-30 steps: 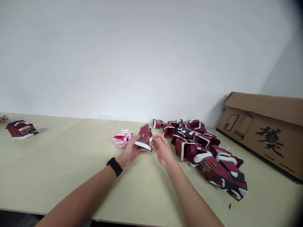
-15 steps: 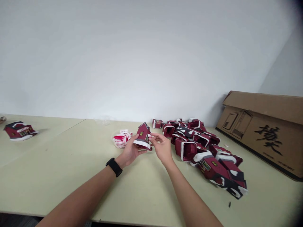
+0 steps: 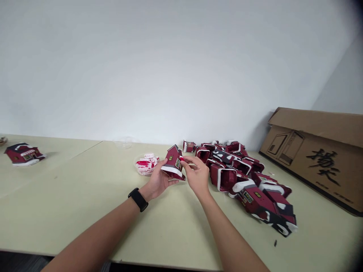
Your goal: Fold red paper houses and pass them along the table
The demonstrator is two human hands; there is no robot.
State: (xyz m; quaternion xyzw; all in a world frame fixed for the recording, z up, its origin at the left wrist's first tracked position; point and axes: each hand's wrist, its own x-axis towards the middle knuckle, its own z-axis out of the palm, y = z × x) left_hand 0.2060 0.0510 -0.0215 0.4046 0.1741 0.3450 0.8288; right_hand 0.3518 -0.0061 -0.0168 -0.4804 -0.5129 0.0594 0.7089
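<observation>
My left hand (image 3: 159, 181), with a black watch on the wrist, is closed round a small dark red paper house (image 3: 173, 162) with a white base and a lit window, held just above the table. My right hand (image 3: 197, 174) touches the house's right side, thumb and forefinger pinched on a small white and red piece at its wall. Right behind the house sits a shallow clear dish (image 3: 146, 166) of red and white pieces.
A pile of several folded red and white house boxes (image 3: 244, 181) spreads across the pale green table (image 3: 70, 189) to the right. A flattened cardboard box (image 3: 317, 155) leans at the far right. One finished house (image 3: 24, 154) stands far left. A white wall rises behind.
My right hand has moved in against the house's right wall with the small piece. The house has tilted slightly in my left hand.
</observation>
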